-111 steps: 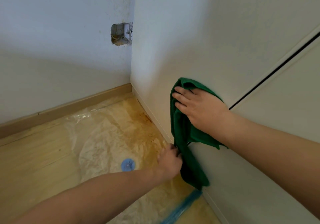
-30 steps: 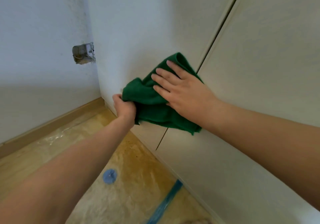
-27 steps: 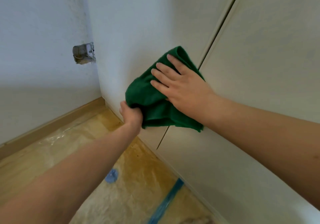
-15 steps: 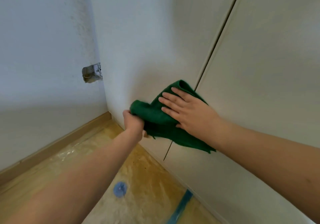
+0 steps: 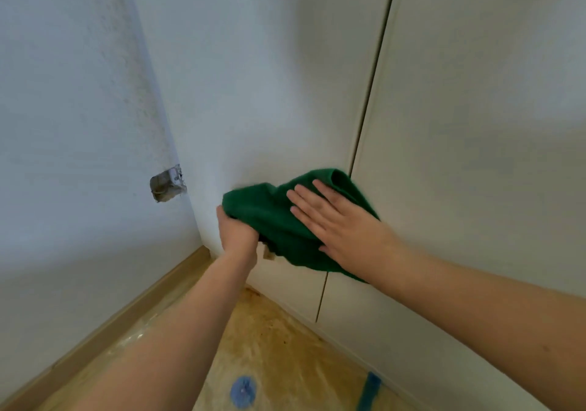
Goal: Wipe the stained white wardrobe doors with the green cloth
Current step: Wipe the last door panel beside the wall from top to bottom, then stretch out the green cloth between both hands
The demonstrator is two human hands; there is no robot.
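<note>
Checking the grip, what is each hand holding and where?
The left hand grips the green cloth at its bunched left end; the right hand presses it flat, mid-cloth.

Beneath you, the tan wooden floor [image 5: 104,344] carries a crinkled clear plastic sheet [image 5: 279,344] stained orange-brown near the wardrobe base. A round blue disc [image 5: 242,391] and a strip of blue tape [image 5: 369,390] lie on that sheet.

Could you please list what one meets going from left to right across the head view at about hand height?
Wall hole → left hand → green cloth → right hand → right wardrobe door.
</note>
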